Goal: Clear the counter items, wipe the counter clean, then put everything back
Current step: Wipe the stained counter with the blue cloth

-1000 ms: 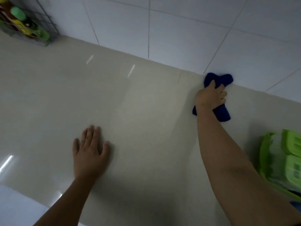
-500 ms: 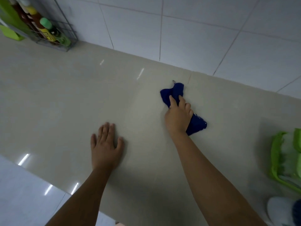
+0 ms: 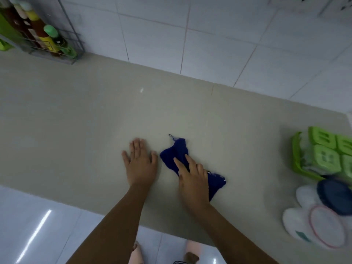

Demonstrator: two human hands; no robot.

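Observation:
A crumpled dark blue cloth (image 3: 176, 155) lies on the beige counter (image 3: 76, 119), near its front edge. My right hand (image 3: 192, 175) presses down on the cloth, fingers spread over its middle, so part of the cloth is hidden under the palm. My left hand (image 3: 140, 161) rests flat on the bare counter just left of the cloth, fingers apart, holding nothing.
A wire rack (image 3: 57, 52) with several bottles stands at the back left against the tiled wall. At the right edge sit a green basket (image 3: 297, 159) with green-lidded packs and several round lidded containers (image 3: 320, 231). White floor tiles and slippers show below the counter's front edge.
My right hand has dragged the cloth from the back wall toward the front edge, ending beside my left hand. The view has tilted down, showing more of the floor and the right-hand items.

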